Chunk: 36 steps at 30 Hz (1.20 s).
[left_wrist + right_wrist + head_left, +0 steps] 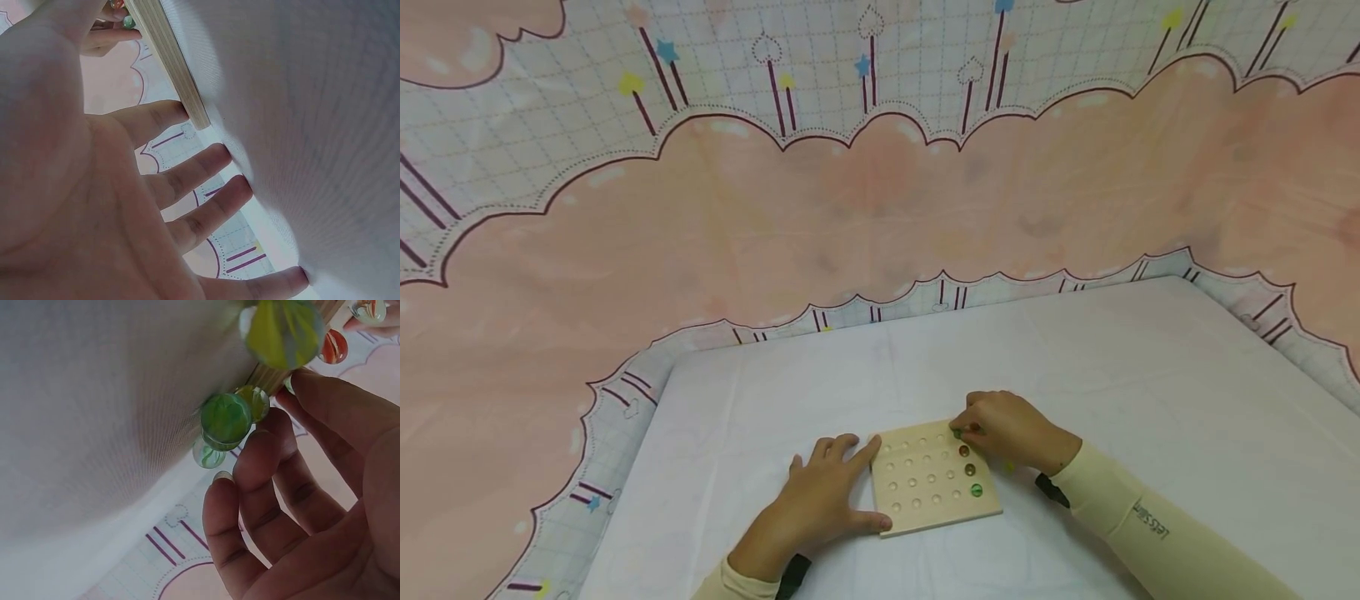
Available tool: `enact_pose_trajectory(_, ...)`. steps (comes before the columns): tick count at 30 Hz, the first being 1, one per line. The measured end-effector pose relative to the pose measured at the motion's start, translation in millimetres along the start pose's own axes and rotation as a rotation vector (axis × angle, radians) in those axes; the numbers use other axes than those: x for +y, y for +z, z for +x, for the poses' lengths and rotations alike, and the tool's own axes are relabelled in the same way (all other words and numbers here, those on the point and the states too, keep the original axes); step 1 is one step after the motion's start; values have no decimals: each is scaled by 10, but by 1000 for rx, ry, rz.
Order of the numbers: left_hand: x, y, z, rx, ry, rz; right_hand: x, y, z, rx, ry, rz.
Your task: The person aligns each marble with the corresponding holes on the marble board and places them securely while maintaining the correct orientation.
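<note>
A square wooden board [917, 492] with rows of round dimples lies flat on the white-covered table. My left hand [823, 500] is spread at its left side, thumb and index fingertip touching the board's edge; the other fingertips rest on the cloth in the left wrist view. Over the far right corner, my right hand [1011, 429] pinches a green marble [957, 433] between thumb and index finger at a dimple. Below it in the right column sit two brownish-red marbles, one [965, 451] above the other [970, 470], then another green marble [977, 490].
Loose marbles lie on the cloth right of the board, partly hidden by my right hand: a large yellow-green one [284, 334], a green one [226, 419], a small yellow one [255, 402] and a clear green one [209, 454]. A patterned pink curtain [880, 217] hangs behind the table.
</note>
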<state>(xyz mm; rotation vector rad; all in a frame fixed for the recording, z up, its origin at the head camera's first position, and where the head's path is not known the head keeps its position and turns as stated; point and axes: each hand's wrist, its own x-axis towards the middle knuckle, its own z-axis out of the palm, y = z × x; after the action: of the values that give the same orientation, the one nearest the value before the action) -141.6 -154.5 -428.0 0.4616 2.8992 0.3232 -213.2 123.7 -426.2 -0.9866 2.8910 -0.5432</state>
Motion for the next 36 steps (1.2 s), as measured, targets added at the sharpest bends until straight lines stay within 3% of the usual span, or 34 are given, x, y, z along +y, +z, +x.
enact_pose_trajectory(13, -8, 0, 23, -5, 3, 3, 6, -29, -9, -3, 5, 22)
enact_pose_trajectory(19, 2, -8, 13, 4, 10, 5, 29, -63, -33, 40, 1, -2)
enact_pose_trajectory(28, -15, 15, 14, 14, 15, 12, 113, -152, -90, 102, 65, -81)
enact_pose_trajectory(36, -11, 16, 17, 11, 14, 8, 210, -190, -122, 129, 88, -88)
